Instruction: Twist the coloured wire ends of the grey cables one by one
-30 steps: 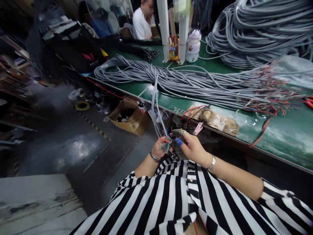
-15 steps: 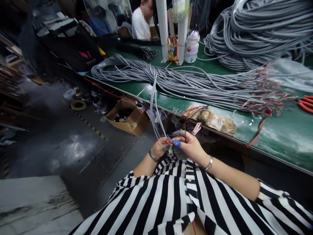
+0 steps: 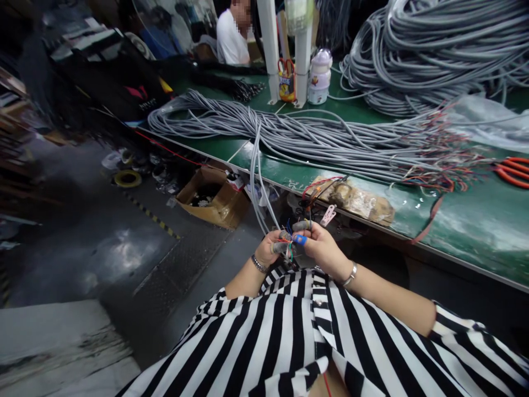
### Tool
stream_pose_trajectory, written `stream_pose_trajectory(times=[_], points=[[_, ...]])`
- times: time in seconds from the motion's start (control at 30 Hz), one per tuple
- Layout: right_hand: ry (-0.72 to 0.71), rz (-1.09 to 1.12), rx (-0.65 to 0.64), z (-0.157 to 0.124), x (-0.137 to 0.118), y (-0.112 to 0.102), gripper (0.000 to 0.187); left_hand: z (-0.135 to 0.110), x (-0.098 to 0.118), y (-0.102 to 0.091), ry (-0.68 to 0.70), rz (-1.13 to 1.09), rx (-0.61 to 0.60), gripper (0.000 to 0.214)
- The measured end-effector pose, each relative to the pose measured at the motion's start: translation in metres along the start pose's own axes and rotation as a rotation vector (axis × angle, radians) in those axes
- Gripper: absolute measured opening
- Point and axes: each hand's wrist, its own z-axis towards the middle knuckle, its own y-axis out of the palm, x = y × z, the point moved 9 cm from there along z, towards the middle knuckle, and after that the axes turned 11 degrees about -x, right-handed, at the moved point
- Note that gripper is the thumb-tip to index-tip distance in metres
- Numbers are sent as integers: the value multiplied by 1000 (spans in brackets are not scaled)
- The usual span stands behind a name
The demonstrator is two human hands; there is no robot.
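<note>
My left hand [image 3: 270, 248] is closed around the end of a grey cable [image 3: 260, 201] that hangs over the bench edge from a long bundle. Thin coloured wires [image 3: 290, 249], among them red, green and blue, fan out of that end between my hands. My right hand [image 3: 320, 245] pinches at these wires, thumb against fingers; which single wire it has hold of is too small to tell. Grey covers sit on some fingertips, and blue tape wraps the right thumb. The bundle of grey cables [image 3: 289, 135] lies along the bench, its stripped wire ends [image 3: 446, 160] to the right.
On the green bench [image 3: 475, 237] are a wrapped block [image 3: 363, 204], orange-handled scissors [image 3: 518, 172], a lilac bottle [image 3: 319, 77] and large cable coils [image 3: 438, 49]. A pink clip [image 3: 328, 215] is at the edge. A cardboard box [image 3: 215, 198] stands below. A person in white [image 3: 232, 36] sits behind.
The view has shifted slightly, so the bench things appear a little further left. My fingers have moved slightly at the wires, and blue wires now stand out more above them.
</note>
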Motion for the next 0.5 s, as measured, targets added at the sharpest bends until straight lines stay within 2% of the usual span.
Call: stream_pose_trajectory(times=[0.3, 0.5], points=[[137, 93, -93, 11, 11, -1, 47, -1, -1, -1, -25, 41, 6, 46], [54, 97, -105, 12, 6, 3, 47, -2, -4, -5, -39, 57, -26, 48]])
